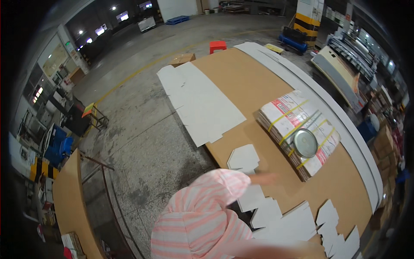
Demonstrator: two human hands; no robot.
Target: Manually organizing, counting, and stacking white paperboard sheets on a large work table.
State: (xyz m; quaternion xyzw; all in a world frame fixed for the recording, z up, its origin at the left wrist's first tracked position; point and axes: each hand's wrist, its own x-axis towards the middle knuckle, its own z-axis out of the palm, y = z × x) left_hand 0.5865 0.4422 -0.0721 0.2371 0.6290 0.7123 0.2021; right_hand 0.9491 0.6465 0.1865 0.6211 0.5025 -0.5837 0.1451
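Observation:
My left hand (264,178), in a pink and white striped sleeve (226,183), reaches over the brown tabletop beside white cardboard cut-outs (245,157). Motion smears its fingers, so its grip cannot be made out. Along the lower edge my right forearm (263,249) stretches to the right, also blurred. My right hand (308,250) is nearest to a large white cardboard piece (293,224) with stepped edges; its fingers do not show clearly. Smaller white cut-outs (330,220) lie to the right of that piece.
A strapped bundle of flat cartons (276,113) bears a round metal tin (305,143). White sheets (202,101) overhang the table's left edge, and long white strips (345,123) line its right. Beyond stand a red stool (217,46) and a brown box (183,58). Another brown table (69,207) is at left.

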